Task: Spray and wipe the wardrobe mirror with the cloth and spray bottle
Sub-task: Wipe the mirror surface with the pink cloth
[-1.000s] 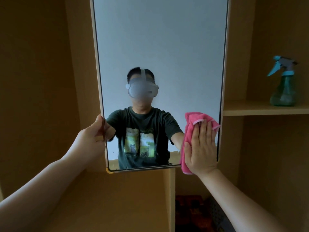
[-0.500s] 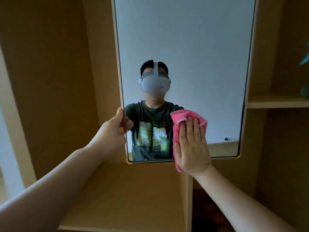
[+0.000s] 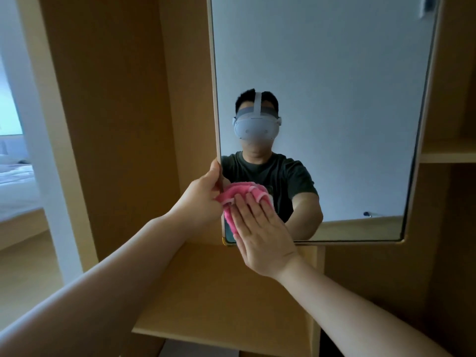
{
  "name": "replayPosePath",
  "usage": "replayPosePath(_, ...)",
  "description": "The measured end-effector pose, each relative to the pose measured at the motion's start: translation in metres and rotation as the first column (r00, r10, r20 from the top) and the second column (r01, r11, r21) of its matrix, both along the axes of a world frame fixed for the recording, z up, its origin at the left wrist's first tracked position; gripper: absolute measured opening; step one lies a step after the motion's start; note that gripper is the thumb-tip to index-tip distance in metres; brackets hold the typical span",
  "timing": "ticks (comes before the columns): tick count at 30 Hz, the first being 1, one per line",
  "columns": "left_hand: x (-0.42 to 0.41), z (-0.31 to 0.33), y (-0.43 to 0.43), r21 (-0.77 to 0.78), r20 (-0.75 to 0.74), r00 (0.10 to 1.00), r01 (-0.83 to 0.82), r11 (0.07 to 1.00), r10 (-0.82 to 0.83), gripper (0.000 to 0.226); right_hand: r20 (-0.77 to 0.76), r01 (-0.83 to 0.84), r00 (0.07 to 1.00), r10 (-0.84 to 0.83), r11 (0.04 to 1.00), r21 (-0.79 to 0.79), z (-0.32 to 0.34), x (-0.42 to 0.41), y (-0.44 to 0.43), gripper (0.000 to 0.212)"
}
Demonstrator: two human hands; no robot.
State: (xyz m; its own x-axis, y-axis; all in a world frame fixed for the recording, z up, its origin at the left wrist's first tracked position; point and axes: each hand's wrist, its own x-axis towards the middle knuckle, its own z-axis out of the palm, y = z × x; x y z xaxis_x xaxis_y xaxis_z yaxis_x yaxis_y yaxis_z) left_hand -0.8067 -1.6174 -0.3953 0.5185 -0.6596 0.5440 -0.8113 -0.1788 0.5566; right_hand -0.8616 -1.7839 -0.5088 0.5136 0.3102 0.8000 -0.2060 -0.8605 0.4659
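Wiping step in hand, spray part looks done, judging from cloth on glass. Right hand (image 3: pixel 260 235) lies flat, fingers spread moderately and laid over the pink cloth (image 3: pixel 238 195), pressing it against the mirror (image 3: pixel 322 99) at its lower left corner, just beside the frame edge. Cloth is bunched under the fingertips, part of it sticking out above and to the left of the hand. Left hand (image 3: pixel 199 199) pinches the mirror's left edge, thumb side on the front, fingers wrapped behind where they are hidden; it touches or nearly touches the cloth. Mirror hangs in front of a wooden wardrobe (image 3: pixel 123 124) with a shelf (image 3: pixel 226 292) below it. Spray bottle not in view in this frame. To do the wipe well: keep the palm flat so pressure is even, keep the left hand bracing the panel so it does not swing, and flatten the cloth more, since a bunched wad covers less glass and can streak. Overlapping passes up from this corner would likely cover the rest; the upper glass probably still needs work, though smears are too faint to tell. Risk: cloth catching on the left thumb at the edge, so shift the bracing grip higher before the next pass.
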Motion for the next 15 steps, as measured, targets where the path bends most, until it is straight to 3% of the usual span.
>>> replayPosePath(8,-0.001,0.003,0.004,0.033,-0.044,0.999,-0.018,0.999,0.019,0.061,-0.077,-0.01,0.997,0.004,0.997,-0.082,-0.004,0.0,0.005,0.063)
replayPosePath(15,0.004,-0.001,0.0,-0.02,-0.05,0.998,-0.049,0.999,0.048,0.042,-0.172,-0.102,0.982,0.08,0.987,-0.121,-0.02,-0.013,0.002,0.057)
